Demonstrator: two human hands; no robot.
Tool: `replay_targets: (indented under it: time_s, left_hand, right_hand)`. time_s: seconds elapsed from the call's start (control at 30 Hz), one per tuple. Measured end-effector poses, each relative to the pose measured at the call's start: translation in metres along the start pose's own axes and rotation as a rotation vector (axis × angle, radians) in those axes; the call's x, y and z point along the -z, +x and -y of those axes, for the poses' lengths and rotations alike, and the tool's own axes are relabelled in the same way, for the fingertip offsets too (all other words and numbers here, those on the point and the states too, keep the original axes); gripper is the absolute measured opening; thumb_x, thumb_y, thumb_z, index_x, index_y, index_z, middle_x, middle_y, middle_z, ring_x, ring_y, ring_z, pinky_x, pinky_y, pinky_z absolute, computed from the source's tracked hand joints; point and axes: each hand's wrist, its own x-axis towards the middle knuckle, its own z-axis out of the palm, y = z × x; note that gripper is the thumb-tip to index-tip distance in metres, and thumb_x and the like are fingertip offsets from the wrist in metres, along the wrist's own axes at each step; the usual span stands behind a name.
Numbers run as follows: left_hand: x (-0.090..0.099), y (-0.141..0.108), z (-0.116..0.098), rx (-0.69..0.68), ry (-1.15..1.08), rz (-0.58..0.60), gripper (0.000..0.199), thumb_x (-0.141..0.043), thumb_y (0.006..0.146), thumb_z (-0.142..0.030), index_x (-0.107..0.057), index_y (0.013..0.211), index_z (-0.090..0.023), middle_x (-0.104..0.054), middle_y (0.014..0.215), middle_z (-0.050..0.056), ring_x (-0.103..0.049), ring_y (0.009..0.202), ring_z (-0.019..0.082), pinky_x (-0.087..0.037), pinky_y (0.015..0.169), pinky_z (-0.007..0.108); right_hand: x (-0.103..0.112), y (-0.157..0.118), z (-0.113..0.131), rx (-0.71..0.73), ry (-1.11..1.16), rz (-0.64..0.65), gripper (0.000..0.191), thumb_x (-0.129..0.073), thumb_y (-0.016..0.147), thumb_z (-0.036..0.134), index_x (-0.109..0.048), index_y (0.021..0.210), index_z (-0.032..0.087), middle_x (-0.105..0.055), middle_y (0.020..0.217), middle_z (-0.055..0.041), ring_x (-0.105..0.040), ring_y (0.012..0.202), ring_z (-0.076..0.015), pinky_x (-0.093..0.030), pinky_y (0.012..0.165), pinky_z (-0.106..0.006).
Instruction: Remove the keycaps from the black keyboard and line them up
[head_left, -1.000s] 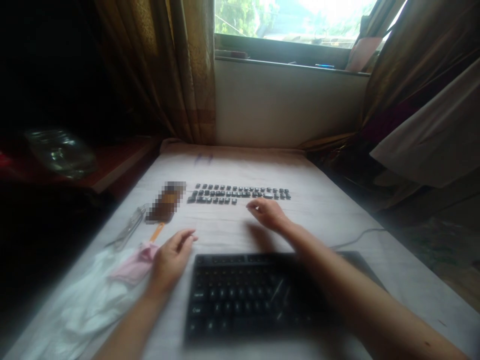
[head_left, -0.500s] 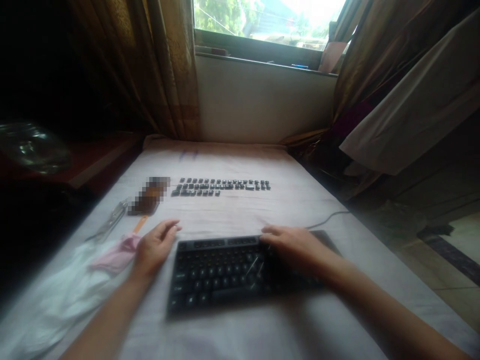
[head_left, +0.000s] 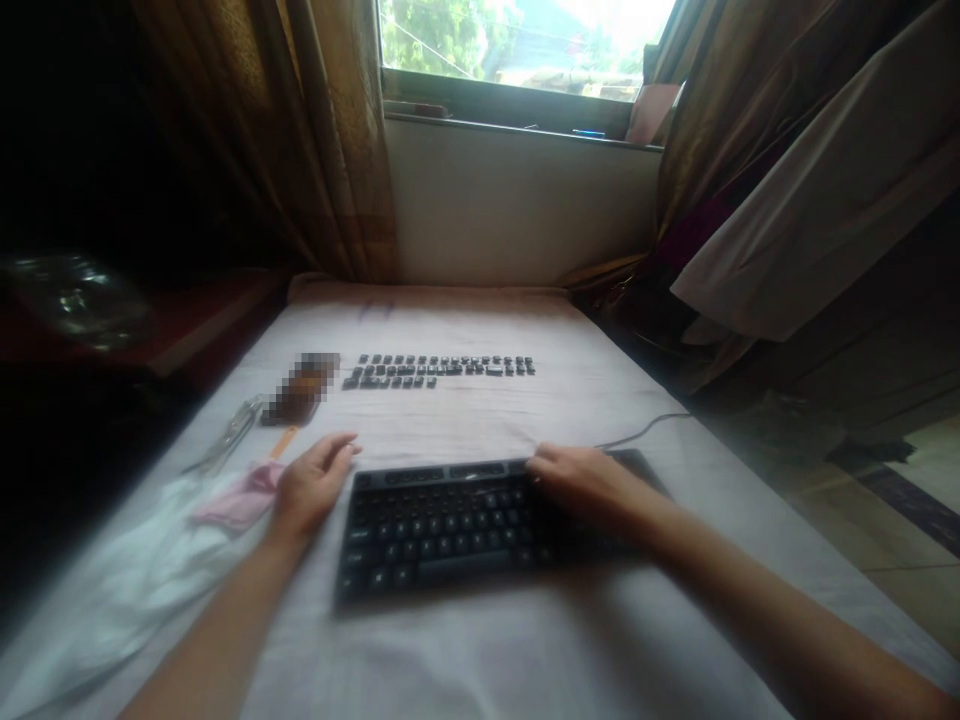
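A black keyboard (head_left: 435,535) lies on the white cloth in front of me. My left hand (head_left: 311,485) is beside its left end, fingers loosely bent and apart, with nothing in them. Over the upper right part of the keyboard is my right hand (head_left: 574,480), its fingertips pressed together near the back edge. Whatever is between those fingertips, if anything, is too small and blurred to tell. The hand and forearm hide much of the keyboard's right side. Beyond the keyboard, several loose black keycaps (head_left: 439,370) lie in three rows.
At left are a pink cloth (head_left: 240,495), a white cloth (head_left: 142,570), an orange strip (head_left: 283,442), a slim silvery item (head_left: 232,435) and a pixelated object (head_left: 301,390). A cable (head_left: 649,428) runs off to the right. A window (head_left: 517,50) and curtains (head_left: 330,130) stand behind.
My right hand's fingers have drawn in closer together at the keyboard's back edge. My left hand has hardly moved. The view has shifted slightly.
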Motion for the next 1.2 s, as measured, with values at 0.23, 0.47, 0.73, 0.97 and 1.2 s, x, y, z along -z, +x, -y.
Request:
replay_targets:
  time_s: [0.23,0.47,0.73,0.97,1.2]
  left_hand:
    - [0.000,-0.001,-0.003,0.006,0.027,0.000,0.044,-0.052,0.077,-0.051,-0.068,0.105,-0.021,-0.078,0.096,0.007,-0.071,0.098,0.026,-0.051,0.094,0.039]
    - [0.002,-0.003,-0.007,-0.002,0.078,0.026,0.044,-0.051,0.078,-0.051,-0.069,0.106,-0.022,-0.078,0.096,0.006,-0.071,0.096,0.025,-0.052,0.091,0.037]
    - [0.000,-0.004,-0.008,-0.011,0.090,0.033,0.042,-0.052,0.079,-0.051,-0.070,0.105,-0.023,-0.078,0.095,0.005,-0.071,0.095,0.025,-0.053,0.090,0.036]
    - [0.000,-0.004,-0.008,-0.036,0.115,0.063,0.042,-0.051,0.081,-0.051,-0.070,0.106,-0.024,-0.077,0.097,0.004,-0.071,0.093,0.024,-0.053,0.089,0.034]
    - [0.000,-0.005,-0.003,-0.091,0.157,0.093,0.038,-0.049,0.084,-0.050,-0.072,0.103,-0.026,-0.077,0.084,0.001,-0.071,0.085,0.022,-0.053,0.082,0.030]
  right_hand:
    - [-0.005,-0.007,0.003,-0.238,0.890,-0.314,0.017,-0.064,0.079,0.037,-0.067,0.080,0.020,-0.067,0.070,-0.0011,-0.062,0.065,-0.0163,-0.054,0.064,-0.029]
    - [-0.025,0.003,0.037,-0.456,1.262,-0.429,0.028,-0.068,0.073,0.045,-0.066,0.074,0.018,-0.064,0.061,-0.0009,-0.061,0.057,-0.0156,-0.054,0.058,-0.029]
    - [-0.041,0.006,0.049,-0.502,1.108,-0.467,0.022,-0.069,0.072,0.042,-0.064,0.075,0.021,-0.063,0.060,0.0007,-0.059,0.053,-0.0156,-0.050,0.052,-0.026]
    - [-0.044,0.005,0.051,-0.487,0.944,-0.520,0.020,-0.070,0.072,0.041,-0.063,0.072,0.022,-0.069,0.066,-0.0015,-0.064,0.059,-0.0178,-0.051,0.059,-0.028]
    - [-0.048,0.005,0.053,-0.526,1.011,-0.549,0.020,-0.071,0.071,0.039,-0.064,0.080,0.023,-0.071,0.069,-0.0015,-0.066,0.062,-0.0185,-0.052,0.058,-0.027]
